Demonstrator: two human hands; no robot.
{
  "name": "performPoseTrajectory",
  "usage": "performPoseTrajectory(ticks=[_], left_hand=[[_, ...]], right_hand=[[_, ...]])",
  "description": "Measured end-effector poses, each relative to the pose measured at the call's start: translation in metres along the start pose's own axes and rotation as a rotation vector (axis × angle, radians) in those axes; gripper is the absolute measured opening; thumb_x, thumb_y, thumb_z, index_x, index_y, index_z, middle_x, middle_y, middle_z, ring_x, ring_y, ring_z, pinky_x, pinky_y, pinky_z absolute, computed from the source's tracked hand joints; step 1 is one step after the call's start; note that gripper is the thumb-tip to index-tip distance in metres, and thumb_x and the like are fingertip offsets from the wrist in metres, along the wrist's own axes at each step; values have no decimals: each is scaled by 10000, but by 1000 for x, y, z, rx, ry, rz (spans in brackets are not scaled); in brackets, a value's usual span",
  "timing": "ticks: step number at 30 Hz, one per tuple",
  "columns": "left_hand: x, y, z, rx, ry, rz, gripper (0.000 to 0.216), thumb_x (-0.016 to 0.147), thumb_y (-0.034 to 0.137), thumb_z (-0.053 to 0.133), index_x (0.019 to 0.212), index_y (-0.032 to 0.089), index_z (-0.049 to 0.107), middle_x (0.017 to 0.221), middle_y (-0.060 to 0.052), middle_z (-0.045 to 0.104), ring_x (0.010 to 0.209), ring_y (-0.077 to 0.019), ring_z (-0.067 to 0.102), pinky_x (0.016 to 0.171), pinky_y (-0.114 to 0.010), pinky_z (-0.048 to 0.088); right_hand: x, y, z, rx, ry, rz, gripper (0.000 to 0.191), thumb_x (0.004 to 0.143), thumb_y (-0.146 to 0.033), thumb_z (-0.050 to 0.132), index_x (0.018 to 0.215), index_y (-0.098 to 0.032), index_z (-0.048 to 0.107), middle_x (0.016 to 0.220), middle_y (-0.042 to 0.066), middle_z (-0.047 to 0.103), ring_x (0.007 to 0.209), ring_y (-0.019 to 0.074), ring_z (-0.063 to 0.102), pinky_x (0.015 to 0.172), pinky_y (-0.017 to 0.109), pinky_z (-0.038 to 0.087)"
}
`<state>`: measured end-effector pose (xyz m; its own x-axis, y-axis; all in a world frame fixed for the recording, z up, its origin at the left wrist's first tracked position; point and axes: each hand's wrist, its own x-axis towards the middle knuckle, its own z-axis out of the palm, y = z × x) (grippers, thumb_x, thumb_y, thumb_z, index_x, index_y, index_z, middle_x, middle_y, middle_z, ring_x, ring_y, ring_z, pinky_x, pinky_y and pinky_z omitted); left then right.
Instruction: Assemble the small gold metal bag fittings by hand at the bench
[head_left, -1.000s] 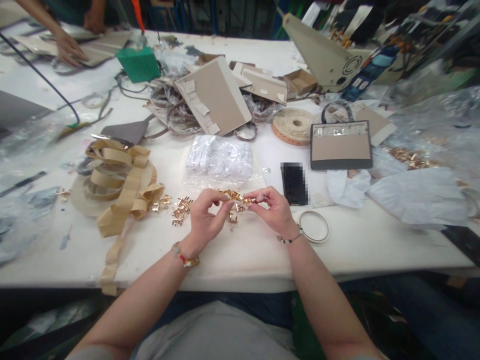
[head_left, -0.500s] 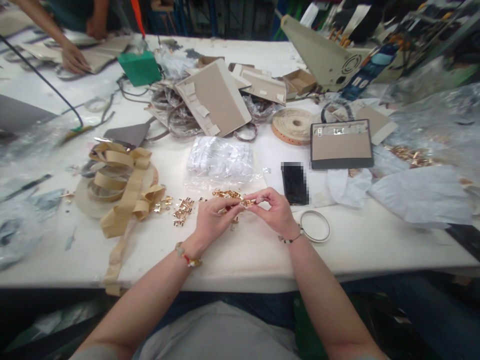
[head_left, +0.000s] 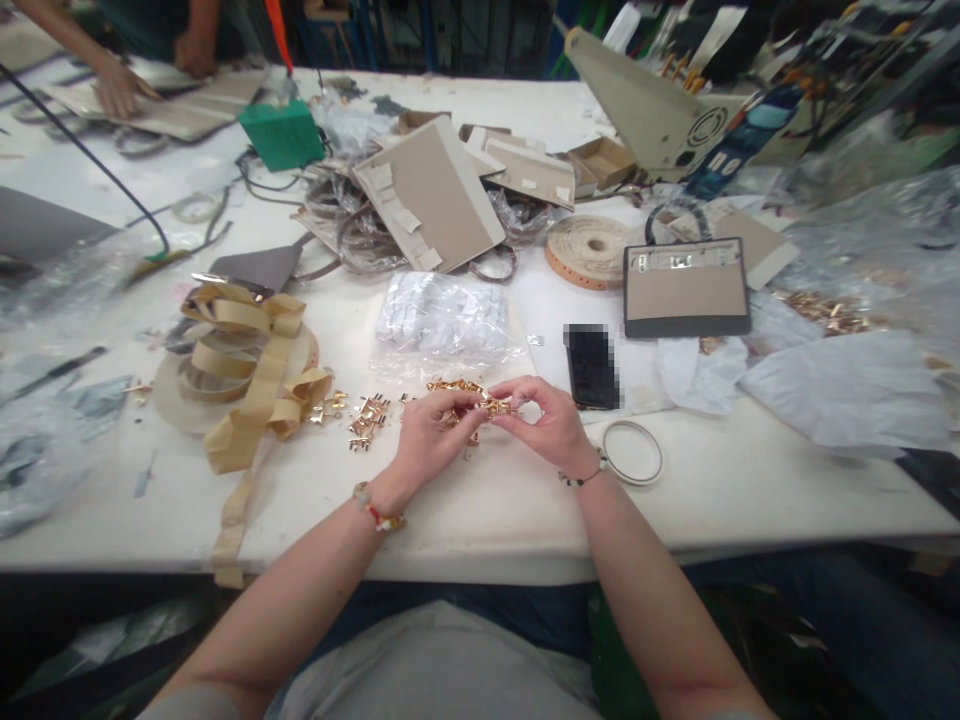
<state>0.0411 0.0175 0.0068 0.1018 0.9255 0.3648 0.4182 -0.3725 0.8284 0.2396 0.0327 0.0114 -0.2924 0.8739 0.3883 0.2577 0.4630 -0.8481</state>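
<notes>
Between the fingertips of both hands is a small gold metal fitting (head_left: 498, 406), its exact kind too small to make out. My left hand (head_left: 435, 435) pinches its left end, and my right hand (head_left: 544, 420) grips the right end with thumb and fingers. Loose gold metal fittings (head_left: 367, 420) lie on the white table to the left of my hands. More gold pieces (head_left: 454, 385) are spread just beyond my fingers, partly hidden by them. A clear plastic bag of white contents (head_left: 442, 318) rests behind that pile.
A phone (head_left: 591, 368) and a tape roll (head_left: 632, 453) lie to the right. Tan strapping (head_left: 240, 400) is heaped at left. Farther back are a bag panel (head_left: 687, 285), stacked boards (head_left: 435, 195) and a green box (head_left: 280, 136). A co-worker's hand (head_left: 120, 88) is at the far left.
My hands stay together, and a little more of the gold fitting shows between the fingertips. The co-worker's hand at the far left has moved back and left over the flat panel.
</notes>
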Motion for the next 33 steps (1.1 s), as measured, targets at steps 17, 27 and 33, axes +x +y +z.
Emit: performPoseTrajectory(ticks=[17,27,33], left_hand=[[0,2,2,6,-68,58,44,861,199,636,890,193,668,801,-19,697,718,-148,606,676,-278,463],[-1,3,7,-12,-38,-31,66,838,164,613,889,188,647,814,-18,682,726,-148,587,688,-285,452],[-1,2,6,-36,-25,-45,65,817,136,574,833,188,610,772,-7,654,707,-139,576,679,-275,443]], right_hand=[[-3,10,4,-93,31,-148,197,841,-228,770,848,-250,575,946,52,776,862,210,746,763,354,606],[1,11,5,-265,26,-411,197,854,-121,700,805,-253,563,960,50,785,904,222,750,778,384,611],[2,6,6,-340,27,-485,216,856,-74,664,798,-253,558,938,35,791,896,216,758,750,376,614]])
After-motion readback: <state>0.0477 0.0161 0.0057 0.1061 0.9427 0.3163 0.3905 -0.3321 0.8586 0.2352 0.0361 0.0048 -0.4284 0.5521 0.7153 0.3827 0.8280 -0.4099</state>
